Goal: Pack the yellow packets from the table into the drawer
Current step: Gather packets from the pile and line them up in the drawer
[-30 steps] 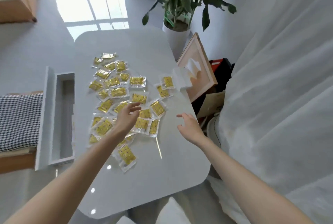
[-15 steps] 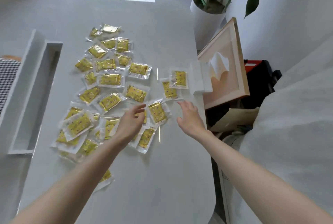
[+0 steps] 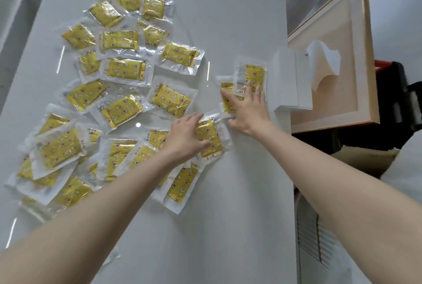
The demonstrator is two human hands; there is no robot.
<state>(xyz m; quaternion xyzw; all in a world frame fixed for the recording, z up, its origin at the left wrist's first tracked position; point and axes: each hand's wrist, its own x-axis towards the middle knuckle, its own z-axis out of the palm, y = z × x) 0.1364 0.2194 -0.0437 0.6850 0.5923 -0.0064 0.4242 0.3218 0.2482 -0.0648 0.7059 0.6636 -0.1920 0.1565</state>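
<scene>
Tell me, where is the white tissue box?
In the head view, the white tissue box sits at the right edge of the table, just right of the two packets under the right hand.

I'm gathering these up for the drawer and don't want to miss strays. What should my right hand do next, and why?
Probably sweep the right hand left, dragging the two packets under its spread fingers toward the packet the left hand rests on. Those two lie apart from the main pile, beside the tissue box.
</scene>
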